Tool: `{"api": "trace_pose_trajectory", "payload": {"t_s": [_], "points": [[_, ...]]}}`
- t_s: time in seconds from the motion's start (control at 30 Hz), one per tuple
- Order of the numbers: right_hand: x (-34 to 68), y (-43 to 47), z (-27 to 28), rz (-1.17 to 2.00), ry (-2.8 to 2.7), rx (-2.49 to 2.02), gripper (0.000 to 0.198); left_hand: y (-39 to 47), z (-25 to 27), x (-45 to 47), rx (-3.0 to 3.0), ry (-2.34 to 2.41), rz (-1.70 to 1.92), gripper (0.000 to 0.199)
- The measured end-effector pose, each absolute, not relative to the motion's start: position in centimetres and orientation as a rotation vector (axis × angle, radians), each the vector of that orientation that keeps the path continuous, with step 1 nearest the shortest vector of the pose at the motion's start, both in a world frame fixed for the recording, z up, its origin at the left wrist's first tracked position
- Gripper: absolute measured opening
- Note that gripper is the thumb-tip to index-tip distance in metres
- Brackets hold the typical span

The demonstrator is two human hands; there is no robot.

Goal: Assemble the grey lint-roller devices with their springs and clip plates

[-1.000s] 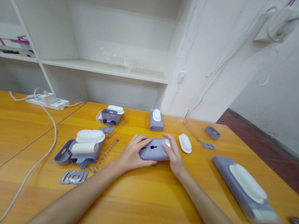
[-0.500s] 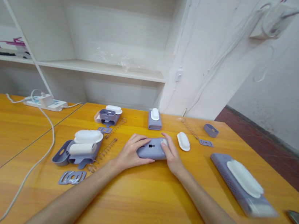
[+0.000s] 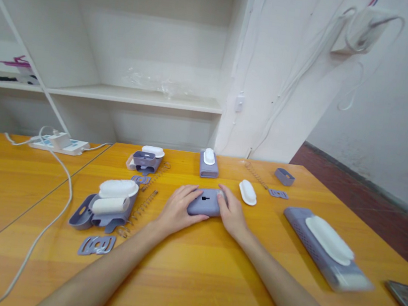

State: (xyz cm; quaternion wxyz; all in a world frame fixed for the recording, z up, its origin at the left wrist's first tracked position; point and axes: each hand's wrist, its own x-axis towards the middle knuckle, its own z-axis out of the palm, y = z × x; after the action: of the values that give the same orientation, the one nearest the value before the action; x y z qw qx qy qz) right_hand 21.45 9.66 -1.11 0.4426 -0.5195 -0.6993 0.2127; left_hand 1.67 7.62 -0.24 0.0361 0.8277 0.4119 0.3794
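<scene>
A purple-grey plastic housing (image 3: pixel 206 206) with a small dark slot lies between my two hands, low over the table or resting on it; I cannot tell which. My left hand (image 3: pixel 179 207) grips its left end, thumb along the near side and fingers over the top. Around the right end curls my right hand (image 3: pixel 232 212), its thumb pressed on the upper face. Just right of that hand a white oval brush-like piece (image 3: pixel 247 192) lies on the wood. Beyond both hands stands another purple-grey case (image 3: pixel 208 170) with a white oval piece on top.
At left sit a parts cluster (image 3: pixel 112 206), a flat slotted plate (image 3: pixel 96 245) and a coil spring (image 3: pixel 143 206). A second cluster (image 3: pixel 146 160) is behind. On the right are a long case (image 3: pixel 321 249), a phone (image 3: pixel 406 297), a small cup (image 3: pixel 284 176) and another plate (image 3: pixel 278 194).
The camera view has shifted slightly. My right thumb has moved a little on the housing's upper face; both hands keep hold of it.
</scene>
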Motion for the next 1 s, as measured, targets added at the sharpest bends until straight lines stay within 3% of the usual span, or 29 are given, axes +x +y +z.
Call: {"api": "trace_pose_trajectory", "payload": {"t_s": [0.73, 1.0], "points": [[21.3, 9.0, -0.4, 0.175, -1.729, -1.153, 0.027, 7.2, 0.1, 2.3, 2.527, 1.561, 1.121, 0.051], [21.8, 9.3, -0.2, 0.043, -1.722, -1.21, 0.027, 5.9, 1.6, 2.7, 2.661, 1.477, 0.957, 0.057]]}}
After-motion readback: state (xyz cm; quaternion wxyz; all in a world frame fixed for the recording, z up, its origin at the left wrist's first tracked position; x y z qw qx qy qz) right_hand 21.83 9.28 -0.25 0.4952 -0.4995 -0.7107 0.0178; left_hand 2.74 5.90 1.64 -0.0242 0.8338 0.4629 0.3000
